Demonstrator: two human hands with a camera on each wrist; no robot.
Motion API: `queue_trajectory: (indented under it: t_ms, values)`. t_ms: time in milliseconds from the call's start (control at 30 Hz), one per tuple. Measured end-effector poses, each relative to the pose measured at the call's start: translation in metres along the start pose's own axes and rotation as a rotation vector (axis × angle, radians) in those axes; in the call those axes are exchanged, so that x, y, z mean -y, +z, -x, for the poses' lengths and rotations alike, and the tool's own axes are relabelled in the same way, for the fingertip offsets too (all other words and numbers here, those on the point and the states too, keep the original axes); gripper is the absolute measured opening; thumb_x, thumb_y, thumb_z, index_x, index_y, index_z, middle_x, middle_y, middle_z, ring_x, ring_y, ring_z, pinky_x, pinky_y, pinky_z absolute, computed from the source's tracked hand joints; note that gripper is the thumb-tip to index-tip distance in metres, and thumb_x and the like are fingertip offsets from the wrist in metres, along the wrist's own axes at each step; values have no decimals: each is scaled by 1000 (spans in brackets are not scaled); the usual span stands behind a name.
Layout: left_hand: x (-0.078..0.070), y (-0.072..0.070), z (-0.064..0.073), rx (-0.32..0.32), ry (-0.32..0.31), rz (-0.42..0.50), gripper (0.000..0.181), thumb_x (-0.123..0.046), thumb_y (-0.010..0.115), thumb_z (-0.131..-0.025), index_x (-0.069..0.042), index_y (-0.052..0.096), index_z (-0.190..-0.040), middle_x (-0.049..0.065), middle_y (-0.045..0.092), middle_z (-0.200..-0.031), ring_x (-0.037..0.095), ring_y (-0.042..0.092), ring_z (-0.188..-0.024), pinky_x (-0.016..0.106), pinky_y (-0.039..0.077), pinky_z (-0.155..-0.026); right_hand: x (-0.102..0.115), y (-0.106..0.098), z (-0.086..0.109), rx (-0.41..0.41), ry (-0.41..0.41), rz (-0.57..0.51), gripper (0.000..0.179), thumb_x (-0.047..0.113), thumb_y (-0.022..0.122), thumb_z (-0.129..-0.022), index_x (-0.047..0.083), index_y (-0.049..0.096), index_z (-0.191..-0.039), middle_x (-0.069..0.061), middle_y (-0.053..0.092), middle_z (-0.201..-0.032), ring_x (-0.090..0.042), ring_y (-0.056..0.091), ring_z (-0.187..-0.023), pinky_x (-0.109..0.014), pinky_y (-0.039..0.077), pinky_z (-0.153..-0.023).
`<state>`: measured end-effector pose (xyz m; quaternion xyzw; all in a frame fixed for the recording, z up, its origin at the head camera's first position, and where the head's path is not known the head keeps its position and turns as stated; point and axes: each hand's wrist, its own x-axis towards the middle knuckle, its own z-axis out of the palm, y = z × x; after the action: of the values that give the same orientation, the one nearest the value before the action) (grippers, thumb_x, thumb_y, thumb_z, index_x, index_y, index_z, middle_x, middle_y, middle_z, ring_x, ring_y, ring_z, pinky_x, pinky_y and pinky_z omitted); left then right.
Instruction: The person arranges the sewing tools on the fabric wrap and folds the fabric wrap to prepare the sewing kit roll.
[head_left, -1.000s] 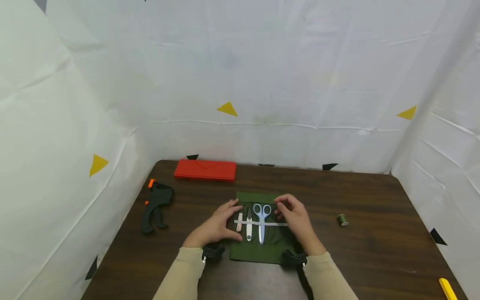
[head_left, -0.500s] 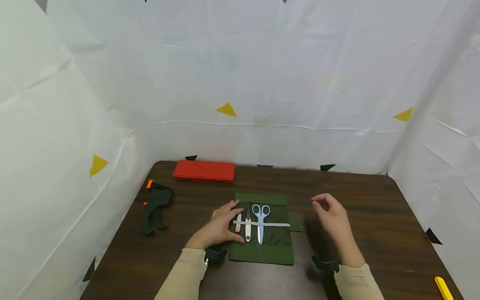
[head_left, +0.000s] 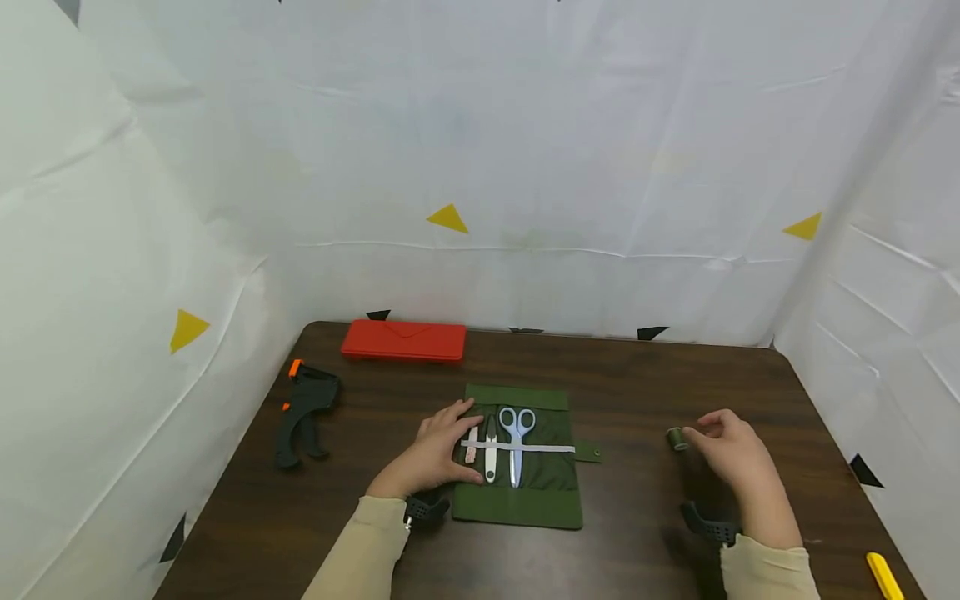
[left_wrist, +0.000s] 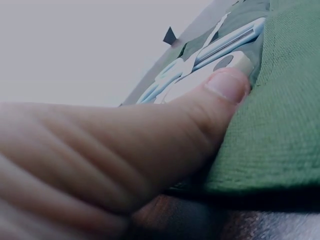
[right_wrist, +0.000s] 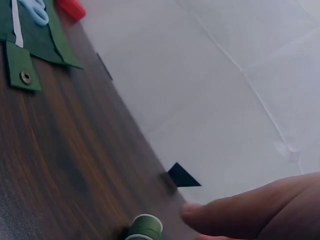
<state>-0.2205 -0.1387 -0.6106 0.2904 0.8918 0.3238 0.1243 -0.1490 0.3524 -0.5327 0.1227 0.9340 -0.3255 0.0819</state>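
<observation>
A green fabric tool roll (head_left: 517, 507) lies unfolded on the table. Light-blue scissors (head_left: 516, 467), a white-handled tool with a dark tip (head_left: 491, 462) and a small pinkish-white strip (head_left: 471, 454) sit under its white elastic band (head_left: 553, 448). My left hand (head_left: 429, 457) rests on the roll's left side with thumb and fingers spread; in the left wrist view the thumb (left_wrist: 220, 95) lies by the white tool's end. Over to the right, my right hand (head_left: 738, 458) reaches a spool of green thread (head_left: 678, 438), its fingertips right beside it. The right wrist view shows a gap between spool (right_wrist: 145, 227) and thumb.
A black trigger clamp (head_left: 306, 412) with orange parts lies at the left. Behind it is a red case (head_left: 403, 341) near the back edge. A yellow-handled object (head_left: 885, 575) lies at the right front. The roll's snap tab (head_left: 589, 452) sticks out rightward. White sheeting surrounds the table.
My right hand has moved from the tool roll's right side out to the green thread spool. The roll's snap tab has come into view. My left hand has stayed on the roll.
</observation>
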Motion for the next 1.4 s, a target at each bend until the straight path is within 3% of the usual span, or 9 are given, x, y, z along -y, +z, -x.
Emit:
queue_trajectory:
  t_ms: [133, 267, 533, 700, 833, 1100, 1400]
  values:
    - [1, -1, 1, 3, -16, -8, 103, -46, 98, -81, -15, 48, -166, 8, 23, -183, 37, 19, -170, 69, 19, -130, 0, 7, -2, 113, -19, -27, 63, 41, 64, -110, -12, 48, -141, -32, 67, -119, -29, 67, -87, -42, 56, -72]
    - [1, -1, 1, 6, -23, -10, 103, -47, 97, -81, -16, 47, -166, 7, 22, -183, 37, 19, -170, 69, 19, -130, 1, 11, -2, 148, -25, -39, 62, 39, 67, -109, -9, 46, -142, -24, 70, -109, -23, 63, -79, -37, 52, -67]
    - [-3, -2, -1, -8, -32, 14, 101, -44, 98, -80, -16, 50, -164, 8, 25, -182, 39, 20, -169, 71, 18, -130, 0, 15, -6, 128, -77, 13, 60, 33, 68, -108, -1, 46, -153, -17, 70, -99, -23, 61, -76, -37, 50, -64]
    - [-1, -1, -1, -11, -33, 23, 101, -45, 98, -80, -15, 50, -164, 8, 26, -182, 39, 21, -169, 72, 18, -129, -1, 23, -11, 92, -141, 40, 41, 21, 71, -105, 2, 61, -140, -9, 67, -89, -21, 56, -69, -37, 46, -60]
    - [0, -1, -1, -14, -32, 23, 101, -46, 98, -80, -15, 50, -164, 8, 26, -182, 38, 21, -169, 72, 19, -129, 3, 25, -9, 88, -122, 47, 34, 22, 71, -105, 3, 62, -132, -10, 66, -92, -22, 57, -72, -36, 45, -61]
    - [0, 0, -2, -15, -31, 17, 99, -47, 97, -81, -16, 51, -164, 8, 26, -182, 39, 22, -168, 73, 19, -129, 14, 23, -3, 75, -73, 27, 36, 27, 62, -108, 0, 53, -130, -16, 67, -103, -24, 60, -80, -36, 46, -66]
    - [-1, 1, -4, -16, -33, 9, 98, -46, 97, -82, -16, 52, -163, 8, 26, -182, 38, 22, -168, 73, 19, -128, 26, 34, -1, 44, -81, -25, 37, 34, 66, -109, 4, 55, -126, -9, 62, -92, -21, 59, -76, -35, 45, -64]
